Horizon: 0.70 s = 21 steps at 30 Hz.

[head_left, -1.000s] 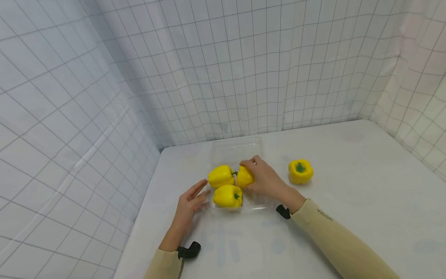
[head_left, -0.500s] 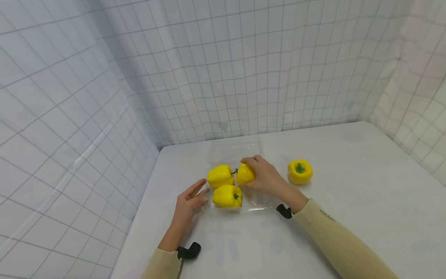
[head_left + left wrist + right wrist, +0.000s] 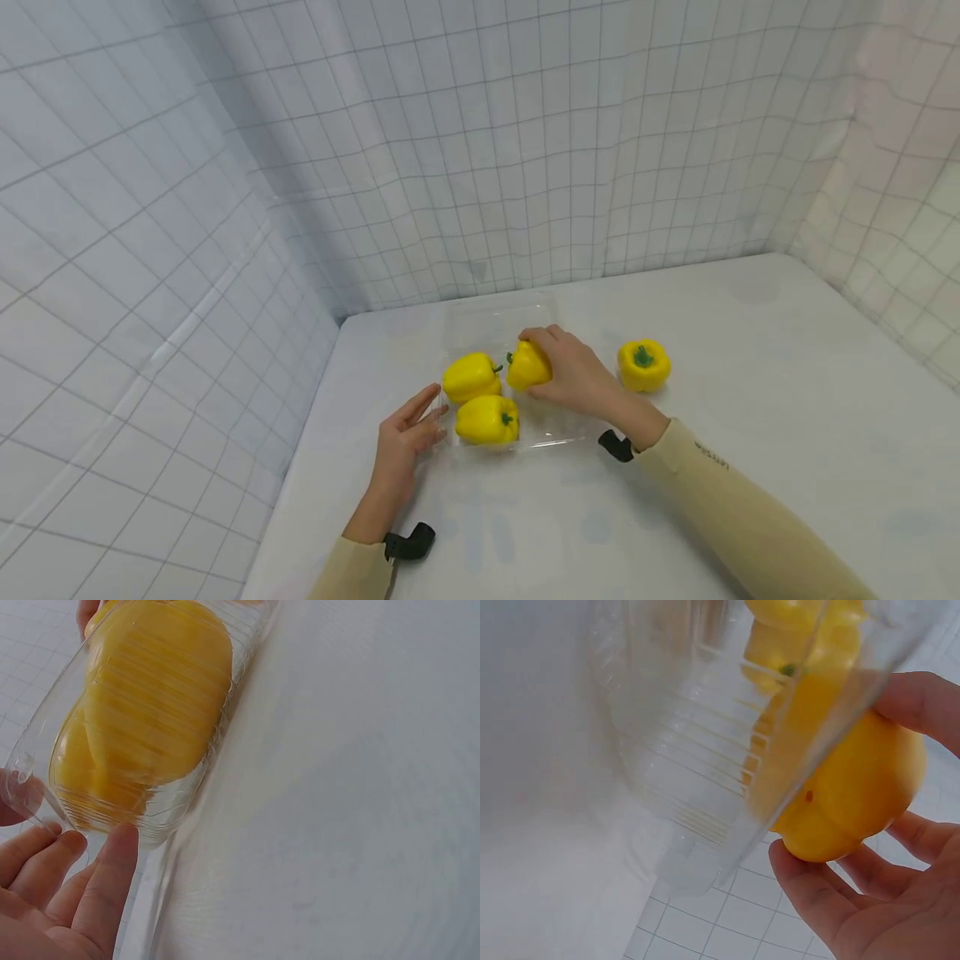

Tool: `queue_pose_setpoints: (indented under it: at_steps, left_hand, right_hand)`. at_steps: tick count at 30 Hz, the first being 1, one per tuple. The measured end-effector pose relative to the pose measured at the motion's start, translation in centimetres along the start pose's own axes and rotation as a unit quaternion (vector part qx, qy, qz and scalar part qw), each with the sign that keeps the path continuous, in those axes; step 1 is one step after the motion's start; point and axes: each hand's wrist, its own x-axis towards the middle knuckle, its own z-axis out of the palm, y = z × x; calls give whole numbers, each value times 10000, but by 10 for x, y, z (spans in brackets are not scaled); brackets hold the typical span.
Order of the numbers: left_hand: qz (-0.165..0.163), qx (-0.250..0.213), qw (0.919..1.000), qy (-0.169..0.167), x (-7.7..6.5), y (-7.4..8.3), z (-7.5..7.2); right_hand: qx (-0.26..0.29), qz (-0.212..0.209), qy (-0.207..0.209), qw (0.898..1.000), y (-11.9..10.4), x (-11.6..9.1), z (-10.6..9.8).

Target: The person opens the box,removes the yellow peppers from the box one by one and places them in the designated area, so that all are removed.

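Clear plastic clamshell box [image 3: 551, 437] lies in the head view with its lid folded back. Two yellow bell peppers lie on their sides in its left part: a farther pepper [image 3: 471, 377] and a nearer pepper [image 3: 487, 419]. My right hand [image 3: 573, 375] grips a third yellow bell pepper [image 3: 527, 365] at the box's back right. The right wrist view shows this pepper [image 3: 855, 780] between thumb and fingers, partly above the box rim. My left hand [image 3: 401, 442] touches the box's left end with nearly straight fingers; its fingertips [image 3: 124, 840] meet the plastic wall.
Another yellow bell pepper [image 3: 643, 365] stands on the white table [image 3: 750, 400], right of the box, stem up. The open lid [image 3: 495, 321] lies behind the box. White grid-patterned curtains [image 3: 525, 167] enclose the back and sides.
The gripped pepper has risen slightly and moved away from the farther pepper's stem, with my right hand. My left hand stays at the box's left end.
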Motion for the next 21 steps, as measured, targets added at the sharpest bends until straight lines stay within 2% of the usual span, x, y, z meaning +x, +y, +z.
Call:
queue_pose_setpoints:
  at_steps: [14,21]
  left_hand:
    - [26,-39,10000,23,3,-2,0]
    - [104,-19,9999,56,2,-3,0]
  right_hand:
    - [17,-160,376,9992,-8,-7,-23]
    - [45,-222,437,9988,-11,-8,-34]
